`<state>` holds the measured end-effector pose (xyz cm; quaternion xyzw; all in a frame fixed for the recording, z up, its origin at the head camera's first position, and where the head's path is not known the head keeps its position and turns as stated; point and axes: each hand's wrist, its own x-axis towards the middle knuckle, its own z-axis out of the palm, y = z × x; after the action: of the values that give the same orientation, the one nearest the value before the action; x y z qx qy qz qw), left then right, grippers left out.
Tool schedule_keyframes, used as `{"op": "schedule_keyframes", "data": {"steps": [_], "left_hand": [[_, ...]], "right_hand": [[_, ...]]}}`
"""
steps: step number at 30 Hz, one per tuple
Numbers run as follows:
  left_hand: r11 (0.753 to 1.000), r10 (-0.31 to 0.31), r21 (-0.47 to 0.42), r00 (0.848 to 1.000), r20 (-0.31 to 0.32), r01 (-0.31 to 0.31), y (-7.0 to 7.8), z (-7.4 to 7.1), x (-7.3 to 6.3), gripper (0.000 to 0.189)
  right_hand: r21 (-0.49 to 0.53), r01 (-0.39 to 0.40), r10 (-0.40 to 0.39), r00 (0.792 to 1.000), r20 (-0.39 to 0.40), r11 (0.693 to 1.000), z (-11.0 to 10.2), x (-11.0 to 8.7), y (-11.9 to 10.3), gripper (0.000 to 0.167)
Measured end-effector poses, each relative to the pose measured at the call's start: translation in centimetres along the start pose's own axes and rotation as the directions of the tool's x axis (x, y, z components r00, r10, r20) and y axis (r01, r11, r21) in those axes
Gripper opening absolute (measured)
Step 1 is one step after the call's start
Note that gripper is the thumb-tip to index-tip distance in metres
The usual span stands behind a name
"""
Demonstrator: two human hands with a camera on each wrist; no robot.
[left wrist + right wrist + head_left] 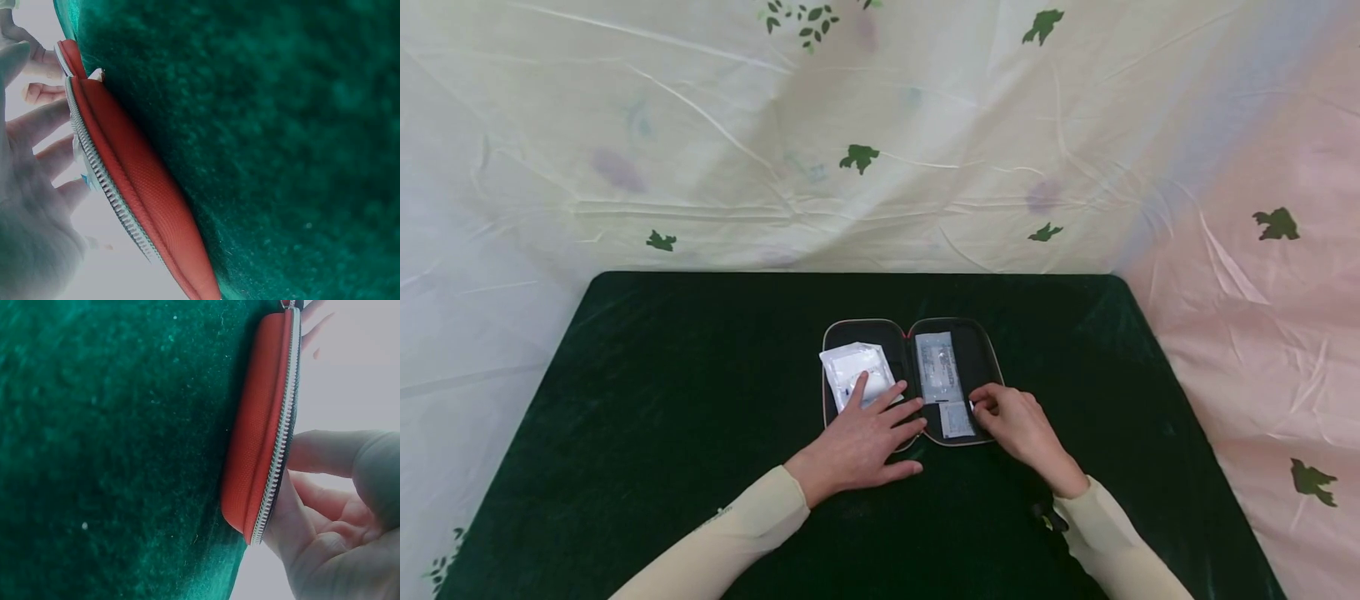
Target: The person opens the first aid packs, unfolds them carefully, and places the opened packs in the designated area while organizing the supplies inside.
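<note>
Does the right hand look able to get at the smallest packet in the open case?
Probably yes: the right hand is just beside the smallest packet, and the left hand doesn't cover it.

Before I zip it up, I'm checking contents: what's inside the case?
Left half: a white packet, partly under the left hand. Right half: a long packet, a small packet and a white item in the right hand, mostly covered. Anything beneath these is hidden.

Red zippered case [253,444] — lying open, packets [937,367] in both halves.

Metallic zipper teeth [275,467] edge the matt case [257,419].
</note>
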<state>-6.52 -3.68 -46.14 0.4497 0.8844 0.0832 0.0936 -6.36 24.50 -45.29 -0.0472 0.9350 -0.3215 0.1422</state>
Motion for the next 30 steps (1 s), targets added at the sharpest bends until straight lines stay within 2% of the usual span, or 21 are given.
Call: {"op": "schedule_keyframes", "data": {"steps": [10, 17, 27, 30], "left_hand": [[1.0, 0.005, 0.004, 1.0, 0.001, -0.005, -0.02, 0.0, 0.05, 0.068], [1.0, 0.003, 0.007, 1.0, -0.001, -0.003, 0.01, 0.02, 0.01, 0.068], [1.0, 0.001, -0.004, 1.0, 0.006, -0.001, -0.03, 0.13, 0.07, 0.069], [1.0, -0.002, -0.007, 1.0, 0.008, 0.002, -0.02, 0.08, 0.05, 0.069]], "right_hand": [[-0.015, -0.04, 0.04, 0.999, 0.023, 0.999, -0.15, 0.16, -0.2, 0.021], [0.051, -0.017, 0.014, 0.999, 0.045, 0.999, -0.02, -0.04, -0.18, 0.023], [0.177, -0.061, 0.048, 0.996, 0.079, 0.982, -0.22, -0.23, -0.26, 0.031], [0.182, -0.069, 0.056, 0.996, 0.072, 0.981, -0.3, -0.24, -0.34, 0.032]]}}
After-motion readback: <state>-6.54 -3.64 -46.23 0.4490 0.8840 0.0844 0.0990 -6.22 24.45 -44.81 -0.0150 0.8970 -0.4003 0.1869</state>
